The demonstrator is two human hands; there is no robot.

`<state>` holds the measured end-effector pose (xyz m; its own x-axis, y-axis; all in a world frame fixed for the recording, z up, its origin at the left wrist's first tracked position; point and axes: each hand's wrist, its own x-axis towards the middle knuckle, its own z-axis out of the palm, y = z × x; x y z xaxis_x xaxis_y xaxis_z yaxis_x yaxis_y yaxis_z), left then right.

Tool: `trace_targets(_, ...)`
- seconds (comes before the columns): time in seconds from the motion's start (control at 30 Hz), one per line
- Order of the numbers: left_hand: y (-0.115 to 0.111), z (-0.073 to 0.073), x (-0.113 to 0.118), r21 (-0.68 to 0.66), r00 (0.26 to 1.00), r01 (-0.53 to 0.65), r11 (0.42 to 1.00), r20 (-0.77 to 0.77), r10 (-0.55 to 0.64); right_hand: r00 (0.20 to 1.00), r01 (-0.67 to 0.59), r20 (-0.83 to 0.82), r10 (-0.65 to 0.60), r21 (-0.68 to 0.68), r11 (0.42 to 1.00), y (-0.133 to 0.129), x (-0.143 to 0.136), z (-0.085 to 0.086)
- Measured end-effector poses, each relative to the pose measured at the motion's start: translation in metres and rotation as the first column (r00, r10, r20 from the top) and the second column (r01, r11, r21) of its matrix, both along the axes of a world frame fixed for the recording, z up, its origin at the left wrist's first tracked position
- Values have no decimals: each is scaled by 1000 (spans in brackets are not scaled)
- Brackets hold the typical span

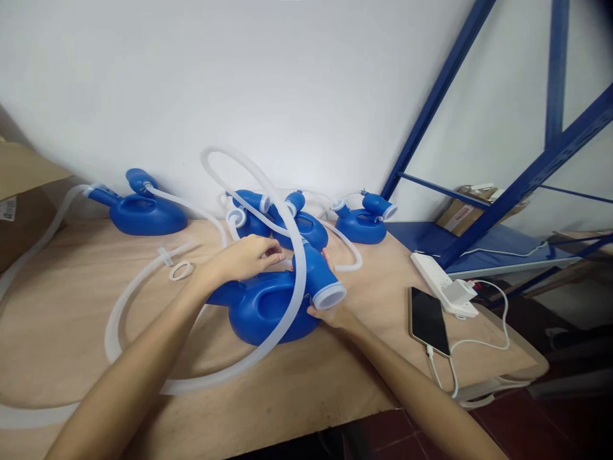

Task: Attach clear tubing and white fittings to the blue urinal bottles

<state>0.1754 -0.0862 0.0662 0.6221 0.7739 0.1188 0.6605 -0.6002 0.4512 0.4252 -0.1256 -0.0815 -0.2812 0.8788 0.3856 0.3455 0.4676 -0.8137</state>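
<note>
Your right hand (334, 306) held the blue funnel-shaped piece (316, 271) at the right end of the nearest blue bottle (272, 310), and your left hand (253, 255) was just above that bottle, its fingers curled. A clear hose (297, 262) looped up and over the bottle, then ran left across the table (378, 383). To the left of the bottle lay a white ring (181, 271). More blue bottles (361, 225) stood along the far wall, and a phone (429, 321) lay to the right beside a white power strip (438, 281).
</note>
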Motion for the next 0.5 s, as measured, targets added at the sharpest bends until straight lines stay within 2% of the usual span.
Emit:
trace_targets(0.17,-3,-6,-14,-59,995,101,993,19,-100,993,118,-35,-116,67,991,-3,1,2)
trace_targets(0.3,3,-17,-19,-12,976,181,983,-119,-181,980,191,-79,-184,84,978,-7,-3,4)
trace_targets(0.4,1,-20,-20,-33,968,148,988,-198,-152,976,213,-80,-205,118,970,-13,-4,8)
trace_targets(0.5,-3,-18,-22,-118,978,79,990,-184,-100,976,210,-96,-197,149,966,-15,-2,5)
